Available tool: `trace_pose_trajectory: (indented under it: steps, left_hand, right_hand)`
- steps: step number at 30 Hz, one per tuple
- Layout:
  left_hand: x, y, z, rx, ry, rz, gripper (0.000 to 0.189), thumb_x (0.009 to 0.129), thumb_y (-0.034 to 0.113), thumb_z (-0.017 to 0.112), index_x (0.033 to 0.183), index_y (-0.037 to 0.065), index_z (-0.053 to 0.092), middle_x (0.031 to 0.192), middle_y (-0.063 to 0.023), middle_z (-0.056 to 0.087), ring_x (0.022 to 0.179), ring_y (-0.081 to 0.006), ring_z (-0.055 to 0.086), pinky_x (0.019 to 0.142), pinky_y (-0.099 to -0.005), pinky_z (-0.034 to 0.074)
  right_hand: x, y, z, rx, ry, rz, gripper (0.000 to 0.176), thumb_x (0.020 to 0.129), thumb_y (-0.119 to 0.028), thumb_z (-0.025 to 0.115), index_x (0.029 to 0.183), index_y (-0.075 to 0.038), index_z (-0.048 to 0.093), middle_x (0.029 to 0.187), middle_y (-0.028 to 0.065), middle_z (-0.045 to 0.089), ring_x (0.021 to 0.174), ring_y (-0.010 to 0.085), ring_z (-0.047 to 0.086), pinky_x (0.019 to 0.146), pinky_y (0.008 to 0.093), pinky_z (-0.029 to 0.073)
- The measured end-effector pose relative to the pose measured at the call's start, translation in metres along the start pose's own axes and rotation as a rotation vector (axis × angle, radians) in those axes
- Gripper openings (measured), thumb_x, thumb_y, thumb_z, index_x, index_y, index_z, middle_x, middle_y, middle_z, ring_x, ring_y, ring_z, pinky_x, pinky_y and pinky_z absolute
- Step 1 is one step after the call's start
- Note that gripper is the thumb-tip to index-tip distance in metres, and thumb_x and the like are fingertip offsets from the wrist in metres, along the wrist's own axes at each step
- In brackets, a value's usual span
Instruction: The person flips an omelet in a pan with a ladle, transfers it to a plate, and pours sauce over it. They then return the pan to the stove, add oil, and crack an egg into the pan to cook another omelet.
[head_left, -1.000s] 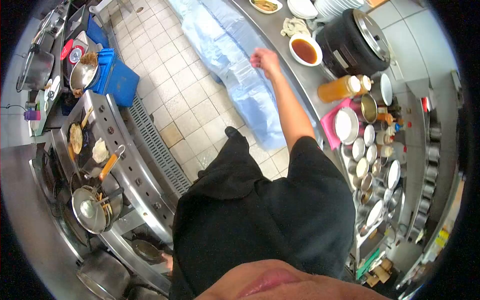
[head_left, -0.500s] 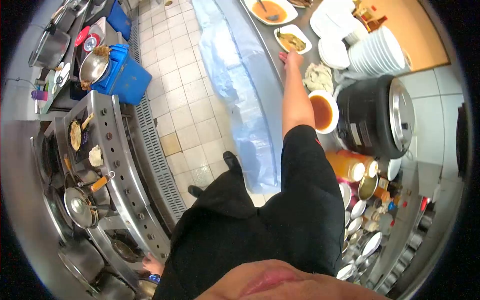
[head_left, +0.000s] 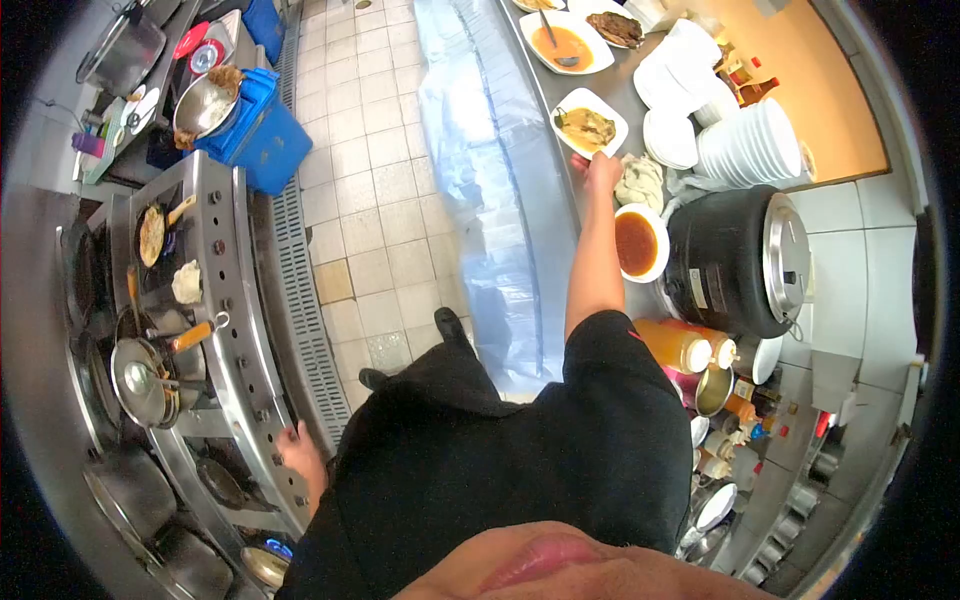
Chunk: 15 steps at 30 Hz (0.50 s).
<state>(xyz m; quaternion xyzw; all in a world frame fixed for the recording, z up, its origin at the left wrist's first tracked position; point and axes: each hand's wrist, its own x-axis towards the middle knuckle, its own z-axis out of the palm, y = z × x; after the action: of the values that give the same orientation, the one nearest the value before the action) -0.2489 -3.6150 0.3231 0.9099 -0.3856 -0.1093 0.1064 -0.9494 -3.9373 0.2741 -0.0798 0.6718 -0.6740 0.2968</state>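
Observation:
My right hand (head_left: 600, 172) reaches forward over the steel counter (head_left: 562, 90) and grips the near rim of a squarish white dish (head_left: 571, 101), its fingers partly hidden. Yellow sauce and a greenish-brown food lie in this dish. Just beyond stands a larger white dish of orange soup (head_left: 573, 48) with a spoon. A crumpled cloth (head_left: 640, 185) lies beside my right hand, and a white bowl of reddish-brown sauce (head_left: 636, 244) is nearer my body. Low at my left side, my left hand (head_left: 297, 450) hangs by the stove front, fingers loosely apart, with nothing visible in it.
A black soup warmer (head_left: 725, 262), stacked white bowls (head_left: 748, 145) and sauce bottles (head_left: 680, 348) occupy the right. The stove (head_left: 222, 290) on the left holds several pans. Behind it is a blue bin (head_left: 268, 150). Blue plastic sheeting (head_left: 485, 200) hangs along the counter.
The squarish dish has come closer to my body, away from the orange soup, with my right hand at its rim. My left hand has moved forward along the stove front. The view has shifted.

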Motion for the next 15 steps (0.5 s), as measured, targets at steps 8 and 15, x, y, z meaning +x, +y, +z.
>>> trace_pose_trajectory:
  steps: [8, 15]
  left_hand:
    - [0.028, 0.04, 0.029, -0.396, -0.035, 0.329, 0.027, 0.085, 0.018, 0.071, 0.099, -0.003, 0.063, 0.094, -0.0128, 0.06, 0.08, -0.0234, 0.058, 0.074, -0.0359, 0.049]
    - [0.035, 0.028, 0.023, -0.535, -0.049, 0.352, 0.026, 0.083, 0.016, 0.071, 0.1, -0.002, 0.064, 0.092, -0.0121, 0.061, 0.078, -0.0226, 0.057, 0.073, -0.0341, 0.048]
  right_hand:
    - [-0.148, 0.005, -0.002, -0.195, -0.258, 0.035, 0.026, 0.088, 0.003, 0.043, 0.11, 0.01, 0.054, 0.093, 0.0211, 0.067, 0.068, 0.0275, 0.07, 0.055, 0.0337, 0.057]
    - [-0.278, 0.031, 0.041, -0.245, -0.643, 0.125, 0.03, 0.085, 0.001, 0.047, 0.114, 0.007, 0.057, 0.097, 0.0178, 0.068, 0.074, 0.0267, 0.07, 0.062, 0.0357, 0.061]
